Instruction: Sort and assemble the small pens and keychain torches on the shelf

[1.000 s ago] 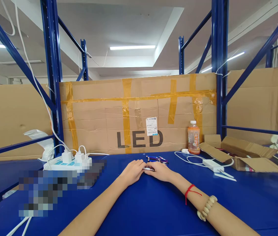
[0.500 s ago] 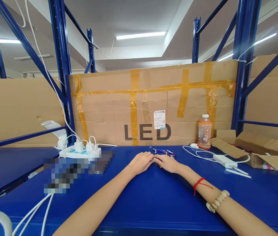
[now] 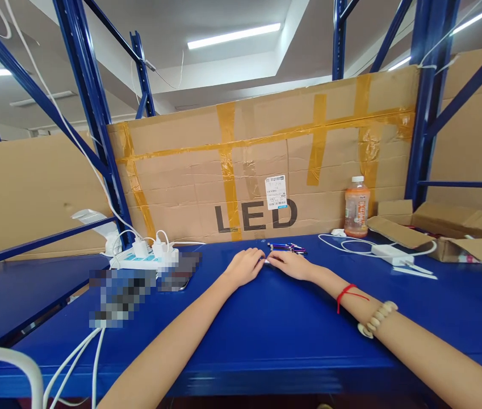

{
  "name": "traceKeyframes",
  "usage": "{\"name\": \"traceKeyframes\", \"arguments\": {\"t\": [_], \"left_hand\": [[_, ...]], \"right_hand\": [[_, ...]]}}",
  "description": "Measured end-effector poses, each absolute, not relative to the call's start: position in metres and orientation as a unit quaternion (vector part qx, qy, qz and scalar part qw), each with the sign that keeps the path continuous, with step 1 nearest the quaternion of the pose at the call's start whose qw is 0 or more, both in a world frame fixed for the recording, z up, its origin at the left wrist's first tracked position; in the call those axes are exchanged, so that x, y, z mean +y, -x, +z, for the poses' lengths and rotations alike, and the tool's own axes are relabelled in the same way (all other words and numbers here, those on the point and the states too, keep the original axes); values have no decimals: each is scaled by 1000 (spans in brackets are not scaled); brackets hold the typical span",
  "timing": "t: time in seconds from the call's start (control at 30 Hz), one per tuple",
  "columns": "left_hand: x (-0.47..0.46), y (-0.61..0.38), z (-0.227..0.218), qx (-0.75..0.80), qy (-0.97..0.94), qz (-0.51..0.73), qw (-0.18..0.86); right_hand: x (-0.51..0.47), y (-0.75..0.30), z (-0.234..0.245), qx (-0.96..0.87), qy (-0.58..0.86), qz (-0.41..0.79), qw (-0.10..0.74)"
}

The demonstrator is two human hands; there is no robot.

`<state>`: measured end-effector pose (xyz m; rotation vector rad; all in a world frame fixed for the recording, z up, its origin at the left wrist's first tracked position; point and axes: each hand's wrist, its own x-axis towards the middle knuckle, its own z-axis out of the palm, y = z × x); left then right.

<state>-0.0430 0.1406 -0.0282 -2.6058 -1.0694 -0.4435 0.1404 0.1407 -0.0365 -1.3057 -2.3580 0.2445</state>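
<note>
On the blue shelf top (image 3: 266,324) my two hands meet fingertip to fingertip, palms down. My left hand (image 3: 246,267) is closed, its fingers bent over a small slim thing (image 3: 267,261) with a whitish part showing in the gap. My right hand (image 3: 289,264) is closed too, thumb and forefinger at the other side of that same thing. Most of it is hidden under the fingers, so its kind cannot be told. Just behind my right hand lie several pens (image 3: 285,247), mostly blue, in a loose bunch.
A white power strip (image 3: 142,260) with plugs stands at the left, near a dark phone-like slab (image 3: 181,271) and a blurred patch. To the right are an orange drink bottle (image 3: 356,209), a white adapter with cable (image 3: 393,255) and an open carton (image 3: 462,250). Cardboard (image 3: 172,193) backs the shelf.
The view has tilted down and rolled slightly. My fingertips have drawn a little apart, and more of the small thing's whitish part shows between them.
</note>
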Motion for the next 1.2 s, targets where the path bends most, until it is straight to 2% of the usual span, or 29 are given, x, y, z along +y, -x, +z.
{"name": "traceKeyframes", "arguments": {"t": [0.6,0.83,1.03,1.2], "left_hand": [[148,45,-34,-440,872,-212,41],[145,43,-34,-457,848,-268,-9],[143,37,-35,-503,768,-375,-132],[151,33,-38,-499,718,-408,-262]], "right_hand": [[144,-143,-39,-860,448,105,220],[141,-140,-37,-842,492,87,203],[142,-142,-37,-841,477,122,224],[146,-146,-39,-859,429,138,242]]}}
